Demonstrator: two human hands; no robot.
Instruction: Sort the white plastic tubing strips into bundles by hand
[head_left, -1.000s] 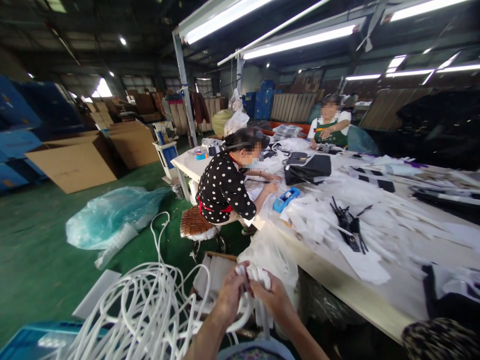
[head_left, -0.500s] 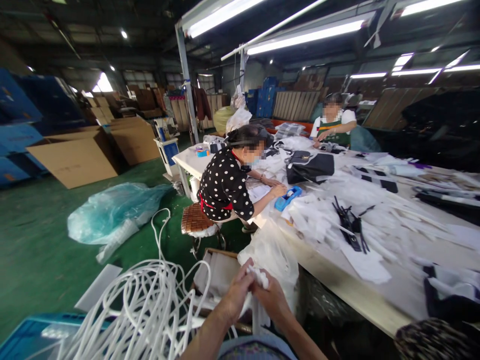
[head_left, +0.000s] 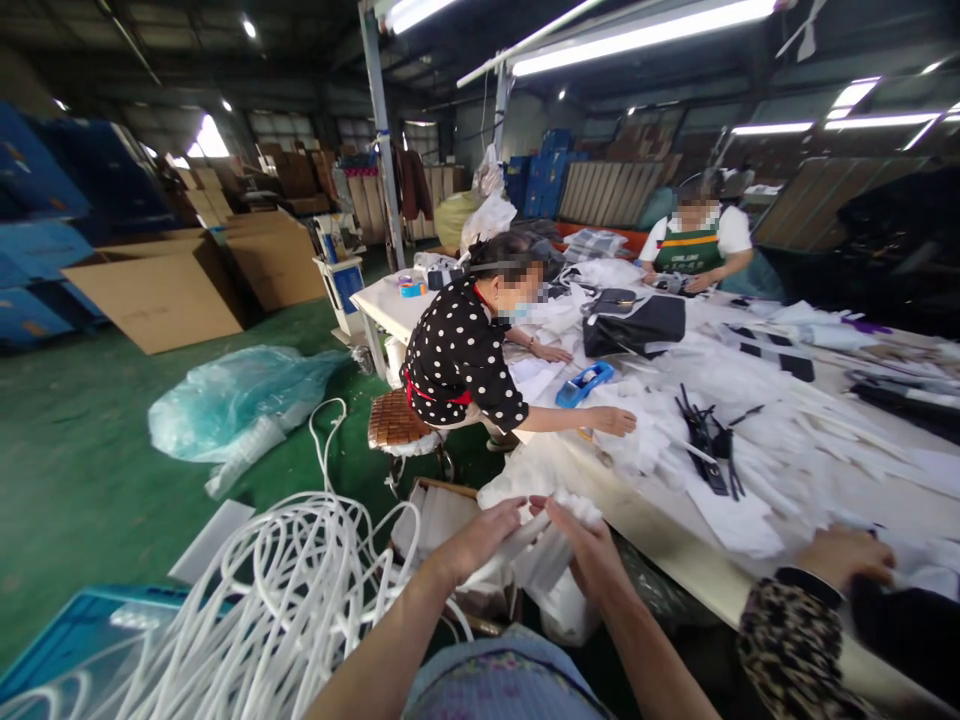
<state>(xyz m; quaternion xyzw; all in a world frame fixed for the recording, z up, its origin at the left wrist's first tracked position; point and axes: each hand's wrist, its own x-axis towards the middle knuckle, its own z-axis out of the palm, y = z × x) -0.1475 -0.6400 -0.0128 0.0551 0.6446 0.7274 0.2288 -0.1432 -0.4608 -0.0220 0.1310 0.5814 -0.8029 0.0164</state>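
My left hand [head_left: 491, 535] and my right hand [head_left: 581, 535] meet above my lap, near the table's front edge. Between them is a white, soft, strip-like material [head_left: 544, 550], which hangs down from the fingers. The fingertips of both hands are pinched close together at its upper end. Behind and below my hands lies a crumpled white plastic bag [head_left: 499, 485]. An open box with white pieces [head_left: 442, 515] stands just left of my hands.
Looped white cord [head_left: 300, 580] and a blue crate [head_left: 75, 630] are at lower left. The table [head_left: 660, 525] holds white scraps, a black bag [head_left: 637, 325] and a blue tape dispenser [head_left: 585, 384]. Three people work around it, one sleeve [head_left: 787, 640] close at right.
My hands have shifted slightly right, and the white material between them is more spread out. The seated person's hand has moved right from the dispenser. A neighbour's hand has appeared at lower right.
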